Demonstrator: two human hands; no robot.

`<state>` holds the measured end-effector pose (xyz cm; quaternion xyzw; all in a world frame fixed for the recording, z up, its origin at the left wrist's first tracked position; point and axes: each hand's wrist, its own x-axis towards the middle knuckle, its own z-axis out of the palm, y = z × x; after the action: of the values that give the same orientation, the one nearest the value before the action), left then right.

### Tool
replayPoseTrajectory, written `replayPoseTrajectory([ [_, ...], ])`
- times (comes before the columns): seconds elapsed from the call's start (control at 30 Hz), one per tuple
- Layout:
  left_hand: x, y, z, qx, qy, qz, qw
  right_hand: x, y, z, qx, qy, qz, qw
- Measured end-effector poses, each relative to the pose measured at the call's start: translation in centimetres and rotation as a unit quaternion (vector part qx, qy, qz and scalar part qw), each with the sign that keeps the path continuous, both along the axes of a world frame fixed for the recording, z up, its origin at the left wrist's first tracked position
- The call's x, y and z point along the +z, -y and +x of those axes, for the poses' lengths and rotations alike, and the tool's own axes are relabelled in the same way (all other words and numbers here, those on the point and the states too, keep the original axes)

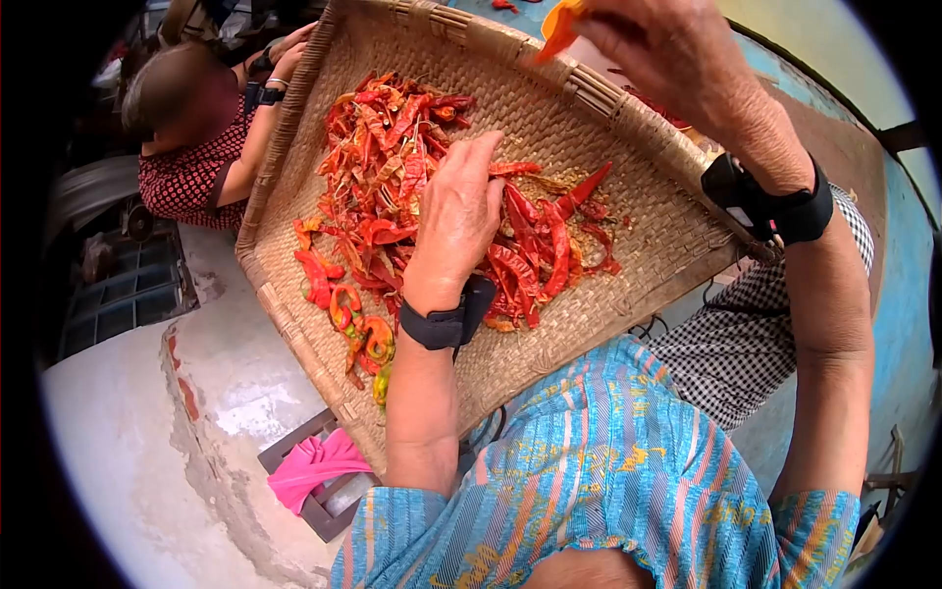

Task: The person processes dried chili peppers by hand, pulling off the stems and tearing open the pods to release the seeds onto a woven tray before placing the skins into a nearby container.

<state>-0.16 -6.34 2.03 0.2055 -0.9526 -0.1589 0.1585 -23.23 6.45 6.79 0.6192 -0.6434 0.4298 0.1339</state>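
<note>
Right hand [677, 59] pinches orange chilli [559, 31] by woven tray [525, 98]'s far rim; light pinch best. Left hand [456, 211] on red chillies [378, 162], grip hidden, can't tell; sift gently.

Main heap [378, 177]: dried red/orange chillies, wrinkled, tangled, pale stems showing; piled left & far in tray, partly hid by L hand [456, 211].
Glossy reds [535, 250]: deeper red, longer, look mostly whole; lying loosely bunched to right of L hand, 1 w/ tip pointing far right.
Curled pods [345, 309]: red-orange, some w/ green-yellow, bent; scattered along heap's near-left edge.
Yellow-green pod [383, 383]: nearest of lot, near tray's left side, only part vis.
Orange piece [559, 34]: orange-yellow, blurred, pinched in R hand [677, 69], up by tray's far rim; type unclear.
Tray [520, 108]: tan, woven, raised rim; small bits around chillies.
</note>
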Motion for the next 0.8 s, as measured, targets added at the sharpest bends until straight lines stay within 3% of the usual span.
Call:
replayPoseTrajectory([
  [0.07, -1.5, 0.3, 0.7, -0.028, 0.076, -0.108, 0.991, -0.2, -0.1, -2.0, -0.059, -0.037, -0.002, 0.998],
  [0.17, -2.2, 0.2, 0.3, -0.019, 0.117, -0.12, 0.986, -1.0, -0.2, -3.7, -0.113, -0.055, -0.042, 0.991],
  [0.23, -2.6, 0.3, 0.0, -0.009, 0.136, -0.136, 0.981, -0.2, -0.9, -3.3, -0.188, -0.03, 0.02, 0.981],
  [0.37, -2.8, 0.5, -0.1, 0.002, 0.135, -0.123, 0.983, -0.1, -1.7, -3.8, -0.207, -0.027, 0.136, 0.968],
  [0.47, -2.4, 0.2, 0.1, -0.021, 0.052, -0.065, 0.996, -1.2, -2.0, -3.6, -0.147, -0.083, 0.093, 0.981],
  [0.6, 0.6, -2.5, -0.4, 0.024, -0.041, 0.112, 0.993, -1.9, -0.7, -2.6, -0.064, -0.064, 0.072, 0.993],
  [0.67, 0.5, -3.3, -0.4, 0.04, -0.068, 0.17, 0.982, -3.3, 0.1, -1.9, 0.045, -0.008, 0.068, 0.997],
  [0.7, 0.0, -3.6, -0.4, 0.043, -0.122, 0.246, 0.961, -2.3, -0.1, -0.6, 0.057, 0.054, 0.175, 0.981],
  [0.77, -0.7, -3.9, -0.2, 0.039, -0.194, 0.368, 0.908, -2.9, 0.1, 0.9, 0.134, 0.059, 0.192, 0.97],
  [0.8, -0.7, -4.3, -0.1, 0.039, -0.194, 0.369, 0.908, -3.0, 0.3, 1.5, 0.166, 0.09, 0.188, 0.964],
])
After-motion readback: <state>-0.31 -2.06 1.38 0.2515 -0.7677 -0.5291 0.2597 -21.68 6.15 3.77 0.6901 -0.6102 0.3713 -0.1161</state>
